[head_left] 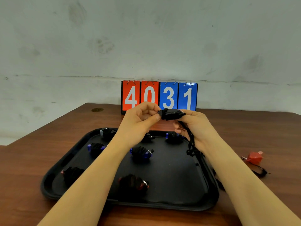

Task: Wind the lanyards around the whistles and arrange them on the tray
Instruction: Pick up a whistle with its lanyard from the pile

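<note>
black tray (171, 204), red whistle (254, 157), red and blue scoreboard (159, 97), brown table (24, 168).

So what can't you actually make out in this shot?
- Head view: colour of the held whistle, hidden by wound lanyard and fingers.
- Back-row wrapped whistle on the tray, mostly behind the left hand and wrist.
- Red whistle beside the right hand's forearm: blurred.

Bare room is left on the right half of the tray (175, 173), below the wound whistles (141, 152) crowded along its back and left. The right rim is crossed by a hanging lanyard (191, 144). Beyond it, the surface (268, 136) is obstructed by a red whistle (254, 157).
</note>
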{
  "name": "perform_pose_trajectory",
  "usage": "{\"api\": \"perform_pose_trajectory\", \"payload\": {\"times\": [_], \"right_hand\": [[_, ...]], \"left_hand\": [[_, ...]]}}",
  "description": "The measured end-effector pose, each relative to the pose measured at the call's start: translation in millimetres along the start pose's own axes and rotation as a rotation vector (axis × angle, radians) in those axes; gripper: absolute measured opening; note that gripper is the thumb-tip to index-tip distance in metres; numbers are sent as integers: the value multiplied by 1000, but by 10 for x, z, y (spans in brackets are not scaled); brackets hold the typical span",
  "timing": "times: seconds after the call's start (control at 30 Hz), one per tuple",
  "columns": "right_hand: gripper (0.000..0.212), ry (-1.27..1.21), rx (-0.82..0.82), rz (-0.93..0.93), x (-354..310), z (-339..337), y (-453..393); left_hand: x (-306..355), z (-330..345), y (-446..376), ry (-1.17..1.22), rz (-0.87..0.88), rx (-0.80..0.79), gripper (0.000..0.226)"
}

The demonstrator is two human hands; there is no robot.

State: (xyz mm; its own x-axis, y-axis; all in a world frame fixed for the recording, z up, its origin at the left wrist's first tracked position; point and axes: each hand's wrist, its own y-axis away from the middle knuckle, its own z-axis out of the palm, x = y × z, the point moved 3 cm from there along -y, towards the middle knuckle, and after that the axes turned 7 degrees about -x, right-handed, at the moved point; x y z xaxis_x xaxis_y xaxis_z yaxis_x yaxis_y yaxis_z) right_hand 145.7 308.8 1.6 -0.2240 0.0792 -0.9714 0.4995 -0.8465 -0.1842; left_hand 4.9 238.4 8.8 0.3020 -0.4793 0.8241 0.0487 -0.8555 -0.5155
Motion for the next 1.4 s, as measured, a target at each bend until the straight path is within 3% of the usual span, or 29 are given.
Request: {"api": "perform_pose_trajectory", "payload": {"times": [0.27,0.73,0.8,0.87,0.93,1.13,1.23,1.4], "right_hand": [[8,281,-72,-125,31,143,58],[12,565,-188,-274,36,218,80],[13,740,-132,-384,33,227,93],[19,1090,-13,-661,10,274,127],[27,1287,61,-841,32,305,135],[30,1296,138,-836,33,259,101],[30,1173,156,-819,26,211,94],[13,913,198,-696,20,120,70]], "left_hand": [[-101,-67,-24,-35,-60,212,16],[-162,-118,-43,-355,-106,329,9],[-165,-119,-38,-397,-101,329,10],[-161,-105,-29,-460,-73,303,10],[-162,-90,-27,-501,-39,274,11],[-164,-71,-42,-580,-5,202,13],[-145,-39,-35,-584,15,145,13],[-113,5,-8,-567,65,37,18]]}}
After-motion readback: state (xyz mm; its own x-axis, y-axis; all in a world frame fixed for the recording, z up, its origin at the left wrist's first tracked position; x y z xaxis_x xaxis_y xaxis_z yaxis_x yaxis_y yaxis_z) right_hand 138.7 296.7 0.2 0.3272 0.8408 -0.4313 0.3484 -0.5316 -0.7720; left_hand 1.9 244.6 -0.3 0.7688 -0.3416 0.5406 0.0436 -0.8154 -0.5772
